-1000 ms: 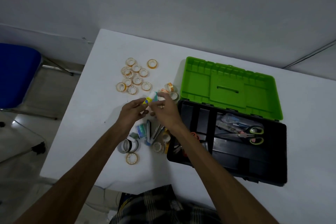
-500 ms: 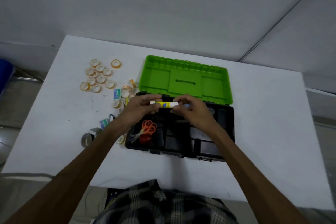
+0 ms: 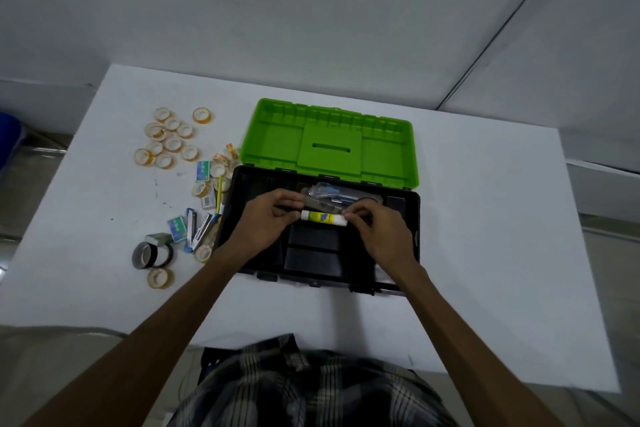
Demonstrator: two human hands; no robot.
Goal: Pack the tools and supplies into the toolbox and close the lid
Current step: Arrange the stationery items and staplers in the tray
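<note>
Left hand (image 3: 266,224) covers the toolbox (image 3: 414,218) compartment at the box's left end; contents there not visible. Right hand (image 3: 381,236) hides the box's right-hand tray area. Both grip ends of the glue stick (image 3: 322,217) hidden under fingertips; label print too small to read. Clear bag (image 3: 325,192) behind the stick: contents blurred, not identifiable. Small boxes (image 3: 202,171) left of the toolbox: print unreadable. Blue object (image 3: 8,142) far left of the toolbox cut by frame edge.
</note>
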